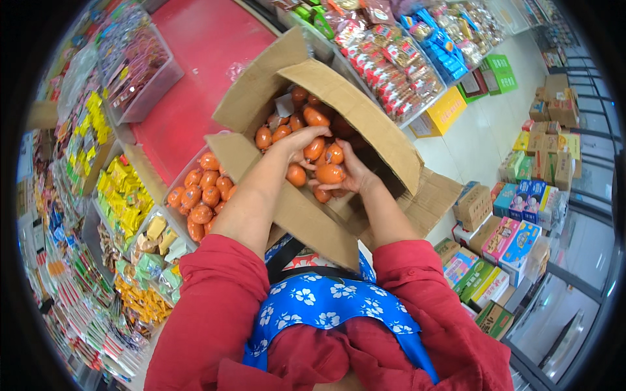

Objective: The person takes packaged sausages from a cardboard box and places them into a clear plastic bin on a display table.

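An open cardboard box (342,93) stands in front of me with its flaps spread out. Inside lie many egg-shaped, orange-brown sausages (315,116) in shiny clear wrap. Down in the box, my left hand (299,145) curls around a few of them from the left and above. My right hand (356,173) cups several sausages (330,173) from the right, its fingers passing beneath them. Both hands meet around one cluster, and some fingertips are hidden behind it. Left of the box, a clear plastic bin (172,219) holds more of the same sausages (201,190).
A red surface (195,63) lies beyond the bins at the upper left. Yellow-wrapped snacks (122,188) fill a neighbouring bin. At the upper right, a tub of packaged snacks (391,73) borders the box. Stacked cartons (508,239) stand on the floor to the right.
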`<action>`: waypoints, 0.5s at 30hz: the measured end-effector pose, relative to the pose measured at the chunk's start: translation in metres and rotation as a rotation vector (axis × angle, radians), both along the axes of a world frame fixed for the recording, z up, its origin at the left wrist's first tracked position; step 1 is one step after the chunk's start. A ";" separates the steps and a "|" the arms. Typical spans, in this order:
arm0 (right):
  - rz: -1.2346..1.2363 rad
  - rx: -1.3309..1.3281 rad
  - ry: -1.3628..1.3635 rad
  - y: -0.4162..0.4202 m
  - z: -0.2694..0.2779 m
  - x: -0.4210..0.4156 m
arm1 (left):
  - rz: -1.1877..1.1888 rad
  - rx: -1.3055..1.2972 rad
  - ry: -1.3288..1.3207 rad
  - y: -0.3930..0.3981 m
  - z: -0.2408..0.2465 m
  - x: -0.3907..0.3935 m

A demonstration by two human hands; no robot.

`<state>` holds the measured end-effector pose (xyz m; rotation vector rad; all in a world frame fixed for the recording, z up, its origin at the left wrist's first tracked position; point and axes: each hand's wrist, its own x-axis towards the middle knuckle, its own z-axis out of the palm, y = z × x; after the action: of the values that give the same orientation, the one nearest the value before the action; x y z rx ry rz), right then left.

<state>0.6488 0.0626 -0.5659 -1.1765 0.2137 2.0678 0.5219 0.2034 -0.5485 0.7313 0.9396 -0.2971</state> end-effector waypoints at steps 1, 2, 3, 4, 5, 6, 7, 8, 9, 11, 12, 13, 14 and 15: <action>0.010 -0.010 -0.051 0.007 0.015 -0.006 | 0.030 0.010 -0.025 0.002 0.003 -0.004; 0.011 0.066 -0.091 0.011 0.033 -0.009 | 0.069 0.087 -0.014 -0.001 0.006 -0.006; 0.004 0.121 -0.101 0.010 0.038 -0.007 | 0.087 0.167 -0.008 -0.004 0.032 -0.001; 0.001 0.169 -0.088 0.011 0.046 -0.009 | 0.081 0.260 -0.038 -0.005 0.053 -0.005; -0.001 0.212 -0.076 0.013 0.059 -0.013 | 0.074 0.349 -0.069 -0.009 0.071 -0.011; 0.002 0.269 -0.121 0.015 0.074 -0.021 | 0.128 0.378 -0.100 -0.010 0.081 -0.019; -0.006 0.327 -0.173 0.017 0.093 -0.028 | 0.163 0.477 -0.192 -0.011 0.094 -0.027; -0.050 0.360 -0.326 0.019 0.125 -0.045 | 0.206 0.542 -0.280 -0.011 0.099 -0.036; -0.065 0.409 -0.299 0.018 0.142 -0.052 | 0.245 0.607 -0.371 -0.014 0.109 -0.047; -0.041 0.512 -0.314 0.015 0.161 -0.056 | 0.289 0.670 -0.392 -0.025 0.169 -0.075; -0.016 0.543 -0.350 0.016 0.179 -0.068 | 0.327 0.714 -0.452 -0.030 0.188 -0.094; 0.022 0.609 -0.345 0.017 0.190 -0.079 | 0.362 0.764 -0.515 -0.035 0.202 -0.115; -0.013 0.709 -0.381 0.021 0.205 -0.099 | 0.419 0.784 -0.552 -0.040 0.210 -0.136; -0.048 0.807 -0.410 0.024 0.215 -0.123 | 0.478 0.805 -0.582 -0.048 0.217 -0.158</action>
<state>0.5262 0.0868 -0.3504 -1.0104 -0.7150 1.5592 0.3643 0.1556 -0.3314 1.2015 0.6205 0.7303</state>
